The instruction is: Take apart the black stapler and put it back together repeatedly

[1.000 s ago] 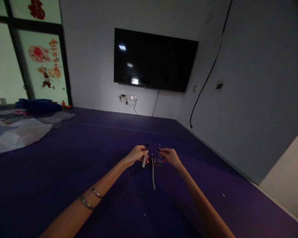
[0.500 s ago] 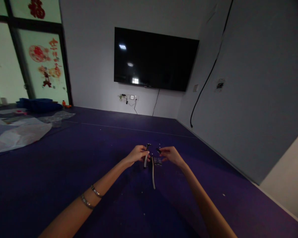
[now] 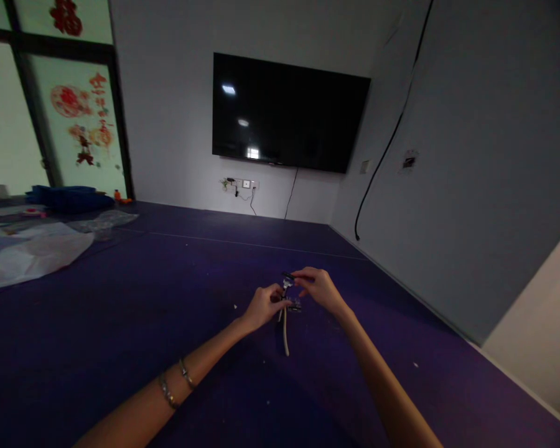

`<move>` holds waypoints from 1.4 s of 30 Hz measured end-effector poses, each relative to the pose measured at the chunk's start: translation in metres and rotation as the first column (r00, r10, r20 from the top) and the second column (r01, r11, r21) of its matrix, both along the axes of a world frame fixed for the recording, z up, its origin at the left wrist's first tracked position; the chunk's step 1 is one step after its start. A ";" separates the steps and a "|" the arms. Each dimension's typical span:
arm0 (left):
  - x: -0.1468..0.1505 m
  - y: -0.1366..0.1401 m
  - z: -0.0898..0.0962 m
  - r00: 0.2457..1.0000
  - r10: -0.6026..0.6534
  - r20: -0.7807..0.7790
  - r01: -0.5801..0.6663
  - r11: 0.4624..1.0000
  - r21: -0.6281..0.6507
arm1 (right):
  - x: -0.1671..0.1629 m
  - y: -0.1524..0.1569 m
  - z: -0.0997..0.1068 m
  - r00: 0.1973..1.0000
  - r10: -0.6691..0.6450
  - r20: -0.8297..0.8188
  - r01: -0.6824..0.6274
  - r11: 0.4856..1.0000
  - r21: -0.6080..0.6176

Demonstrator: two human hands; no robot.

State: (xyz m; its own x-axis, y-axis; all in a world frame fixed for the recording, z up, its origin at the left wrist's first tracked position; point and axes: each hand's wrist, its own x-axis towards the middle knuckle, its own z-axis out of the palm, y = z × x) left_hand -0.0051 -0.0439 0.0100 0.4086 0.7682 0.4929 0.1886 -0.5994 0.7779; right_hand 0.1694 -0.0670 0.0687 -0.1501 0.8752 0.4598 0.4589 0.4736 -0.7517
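My left hand (image 3: 264, 306) is closed on a thin, pale-and-dark strip-like piece with a small light end piece (image 3: 287, 283) sticking up past the fingers; its exact kind is too small to tell. My right hand (image 3: 318, 286) pinches a small dark flat piece (image 3: 288, 275) and holds it against the top of that end piece. Just under the hands lies a small clear packet with dark printing or parts (image 3: 295, 305). A pale, slightly curved strip (image 3: 286, 339) lies on the purple surface below my left fingers.
The purple surface (image 3: 205, 386) has a few small white scraps on it. White and clear plastic sheets (image 3: 37, 254) lie at the left, with a blue cloth bundle (image 3: 70, 198) behind. A black cable (image 3: 378, 163) hangs down the right wall; a television (image 3: 289, 112) is mounted ahead.
My left hand has moved right and turned, bringing its piece under the right hand. My right hand has shifted slightly left and up, and its dark piece now meets the left one's end.
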 end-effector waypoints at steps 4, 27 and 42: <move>0.000 0.000 -0.002 0.999 0.034 -0.022 -0.033 0.998 0.054 | -0.005 -0.006 0.004 0.998 0.001 0.064 -0.003 1.000 0.020; 0.001 0.005 -0.008 0.998 0.048 0.048 -0.051 0.997 0.055 | -0.010 -0.011 0.007 0.992 0.037 0.120 -0.044 0.997 0.061; 0.000 0.003 -0.006 0.998 0.037 0.054 -0.039 0.998 0.042 | -0.013 -0.014 0.009 0.988 0.030 0.153 -0.040 0.998 0.058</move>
